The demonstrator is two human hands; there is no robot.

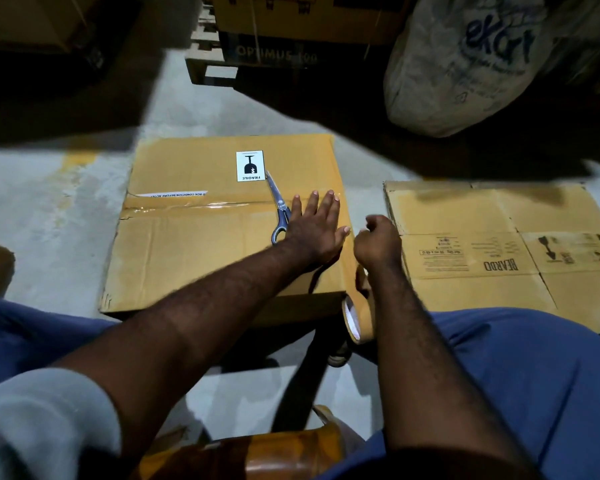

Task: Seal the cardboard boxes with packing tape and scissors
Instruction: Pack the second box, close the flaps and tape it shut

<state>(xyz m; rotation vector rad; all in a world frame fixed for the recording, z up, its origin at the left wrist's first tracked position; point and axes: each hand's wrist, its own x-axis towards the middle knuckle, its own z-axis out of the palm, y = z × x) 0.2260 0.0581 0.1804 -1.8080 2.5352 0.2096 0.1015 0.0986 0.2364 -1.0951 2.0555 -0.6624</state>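
1. Your left hand (pixel 316 226) lies flat on top of the closed brown cardboard box (pixel 194 244), fingers straight and spread, gripping nothing. The fingertips reach the right end of the glossy clear tape strip (pixel 222 205) that runs along the centre seam.
2. Your right hand (pixel 378 242) hovers just past the box's right edge with its fingers curled. I cannot tell whether it pinches anything.
3. The brown roll of packing tape (pixel 355 320) sits under your right forearm, at the box's near right corner.
4. The grey-handled steel scissors (pixel 278 209) lie closed on the box lid, touching your left hand. Their tips point at the white fragile label (pixel 249 165).
5. A flattened brown cardboard carton (pixel 482 209) lies on the grey concrete floor (pixel 42 209) to the right of the box, near it but apart.
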